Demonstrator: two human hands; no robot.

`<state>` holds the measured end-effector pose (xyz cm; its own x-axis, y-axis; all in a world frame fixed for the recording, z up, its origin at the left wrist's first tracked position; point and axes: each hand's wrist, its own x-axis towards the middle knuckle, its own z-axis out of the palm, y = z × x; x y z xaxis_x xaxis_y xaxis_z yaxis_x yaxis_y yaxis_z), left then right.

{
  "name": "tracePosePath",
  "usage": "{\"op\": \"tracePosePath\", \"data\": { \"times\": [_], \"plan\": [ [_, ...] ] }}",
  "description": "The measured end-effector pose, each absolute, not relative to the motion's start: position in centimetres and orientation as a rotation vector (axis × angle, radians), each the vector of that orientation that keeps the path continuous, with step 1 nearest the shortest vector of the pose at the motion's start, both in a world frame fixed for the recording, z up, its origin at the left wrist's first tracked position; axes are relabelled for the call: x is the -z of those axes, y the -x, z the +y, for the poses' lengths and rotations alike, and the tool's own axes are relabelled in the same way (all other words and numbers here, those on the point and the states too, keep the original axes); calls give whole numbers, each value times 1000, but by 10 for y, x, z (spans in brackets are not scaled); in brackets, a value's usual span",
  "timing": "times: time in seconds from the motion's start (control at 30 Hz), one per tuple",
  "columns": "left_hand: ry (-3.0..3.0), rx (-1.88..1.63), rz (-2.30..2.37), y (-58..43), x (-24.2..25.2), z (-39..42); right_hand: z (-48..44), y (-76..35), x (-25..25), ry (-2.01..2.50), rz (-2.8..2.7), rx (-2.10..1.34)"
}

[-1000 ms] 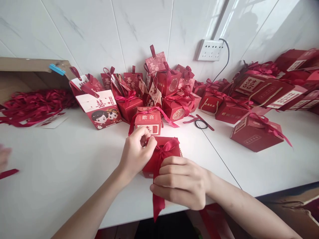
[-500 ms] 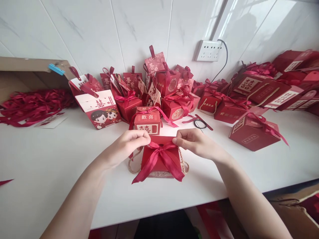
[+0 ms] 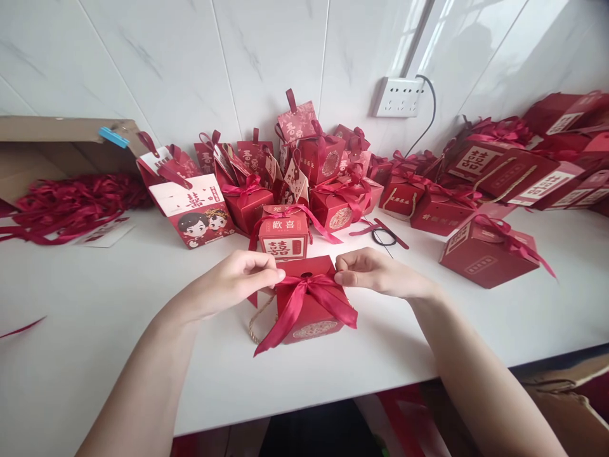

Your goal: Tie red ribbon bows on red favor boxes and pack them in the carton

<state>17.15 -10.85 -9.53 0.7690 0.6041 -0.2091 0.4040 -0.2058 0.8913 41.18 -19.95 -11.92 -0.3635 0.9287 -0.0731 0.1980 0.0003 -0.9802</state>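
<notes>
Red gift box (image 3: 310, 312) stands upright on the white tabletop (image 3: 118, 317), centre of frame, a little below the middle. Satin ribbon bow (image 3: 309, 284) across its upper front; two tails spread down and outward, the left one reaching past the box's lower edge. Pale medallion low on the front face, partly under the right tail. Twisted cord handle (image 3: 252, 325) loops out at the box's left side.

Left hand (image 3: 242, 279): nearly closed, thumb and forefinger pinching the bow's left loop. Right hand (image 3: 373, 273): fingers curled, thumb and forefinger pinching the right loop. Both at about knot height.

Just behind, a smaller box with double-happiness panel (image 3: 284, 246). Left of that, cartoon-couple box (image 3: 202, 219), tilted. Upper left: cardboard carton (image 3: 61, 130), blue clip (image 3: 114, 136) on its edge, dark-red ribbon heap (image 3: 80, 203) at its opening. Right of centre: black cord loop (image 3: 384, 244) lying flat. Upper right: stacked red boxes (image 3: 511, 168).
</notes>
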Motion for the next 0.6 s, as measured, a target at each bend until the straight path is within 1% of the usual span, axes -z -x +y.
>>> {"op": "tracePosePath", "data": {
  "times": [0.2, 0.37, 0.6],
  "plan": [
    [-1732, -347, 663, -165, 108, -113, -196, -417, 125, 1127, -1604, -1415],
    [-1698, -440, 687, -161, 114, -112, -195, -417, 125, 1110, -1610, -1404],
    [-1558, -395, 657, -165, 116, -117, -196, -417, 123, 1166, -1612, -1398]
  ]
}}
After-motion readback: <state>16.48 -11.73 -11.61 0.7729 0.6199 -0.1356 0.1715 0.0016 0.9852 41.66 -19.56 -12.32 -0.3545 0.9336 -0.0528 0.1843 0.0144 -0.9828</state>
